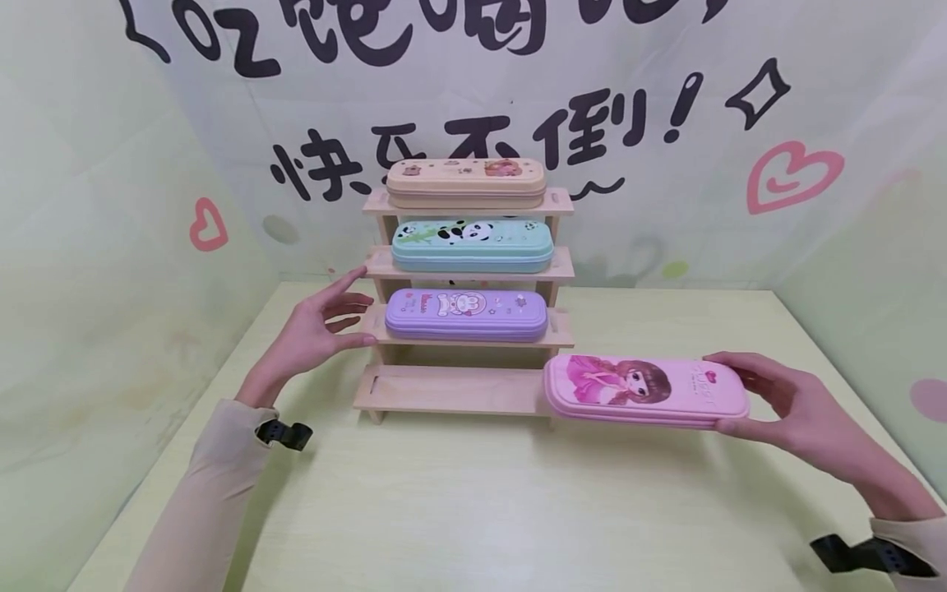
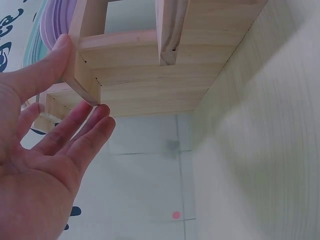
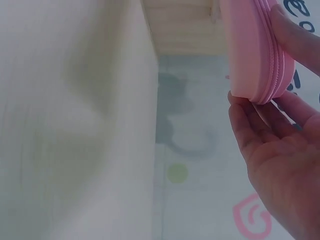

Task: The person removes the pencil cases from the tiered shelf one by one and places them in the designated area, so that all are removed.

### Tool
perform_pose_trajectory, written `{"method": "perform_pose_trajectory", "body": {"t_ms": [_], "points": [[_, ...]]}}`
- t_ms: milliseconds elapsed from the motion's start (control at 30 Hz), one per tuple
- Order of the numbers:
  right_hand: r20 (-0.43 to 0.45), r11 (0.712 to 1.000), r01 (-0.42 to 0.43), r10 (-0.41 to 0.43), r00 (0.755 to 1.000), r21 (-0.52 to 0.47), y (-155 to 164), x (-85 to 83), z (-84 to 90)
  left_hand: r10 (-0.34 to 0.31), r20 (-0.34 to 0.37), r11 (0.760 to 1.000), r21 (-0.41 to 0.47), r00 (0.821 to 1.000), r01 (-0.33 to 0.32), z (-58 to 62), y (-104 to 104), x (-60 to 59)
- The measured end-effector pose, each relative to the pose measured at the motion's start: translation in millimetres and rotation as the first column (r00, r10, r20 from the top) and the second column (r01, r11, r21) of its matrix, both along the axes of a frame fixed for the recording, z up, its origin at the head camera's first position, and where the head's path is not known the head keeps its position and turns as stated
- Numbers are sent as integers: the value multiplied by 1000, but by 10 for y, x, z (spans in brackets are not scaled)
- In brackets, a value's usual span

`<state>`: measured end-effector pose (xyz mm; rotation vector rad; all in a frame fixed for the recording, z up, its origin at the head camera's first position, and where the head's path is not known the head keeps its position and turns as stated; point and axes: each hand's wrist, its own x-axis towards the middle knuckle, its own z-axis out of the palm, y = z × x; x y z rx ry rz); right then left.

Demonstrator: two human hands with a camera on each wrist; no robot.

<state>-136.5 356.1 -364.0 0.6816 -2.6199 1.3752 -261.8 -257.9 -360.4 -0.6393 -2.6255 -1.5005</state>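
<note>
My right hand [image 1: 802,407] grips the right end of a pink pencil case [image 1: 644,390] with a doll-like girl on its lid. The case is held level above the table, its left end by the right end of the lowest tier. In the right wrist view, thumb and fingers pinch the zipped pink case [image 3: 257,50] from both sides. My left hand [image 1: 318,329] holds the left side of a stepped wooden rack [image 1: 451,390], thumb on one board end. On the upper tiers lie purple [image 1: 466,315], mint panda [image 1: 473,247] and beige [image 1: 466,183] pencil cases.
The rack stands on a pale table [image 1: 473,501] near the back wall [image 1: 666,205], which bears black lettering and pink hearts. The lowest tier is bare. Walls also close in the left and right sides. Dark bands [image 1: 284,434] sit on both wrists.
</note>
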Motion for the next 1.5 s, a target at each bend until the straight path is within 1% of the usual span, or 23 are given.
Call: {"method": "perform_pose_trajectory", "body": {"t_ms": [200,400,533,733,867,967,1133,1333,1500], "points": [[-4,1000,19,-19,1000,18,271,-38,33,-7,17,1000,21,1000,6,13,6,3],[24,998,60,-60,998,17,456,-190,15,-3,12,1000,17,1000,3,12,4,4],[51,995,92,-94,994,33,528,-349,-21,-1,9,1000,18,1000,1,2,-1,4],[94,989,95,-107,990,117,635,-629,-48,-3,9,1000,28,1000,3,-8,-8,-1],[135,977,112,-137,981,179,696,-810,-90,-2,11,999,34,1000,1,-12,-3,-8],[159,971,124,-158,975,206,716,-946,-125,2,10,999,33,1000,-2,-12,-3,-6],[196,965,138,-183,963,222,736,-1129,-178,4,16,1000,30,1000,-5,-18,-5,3],[209,969,129,-173,963,209,763,-1296,-234,7,18,1000,28,1000,-7,-28,-1,-13],[226,967,122,-173,959,225,781,-1421,-263,14,17,999,35,1000,-14,-17,0,-2]]}}
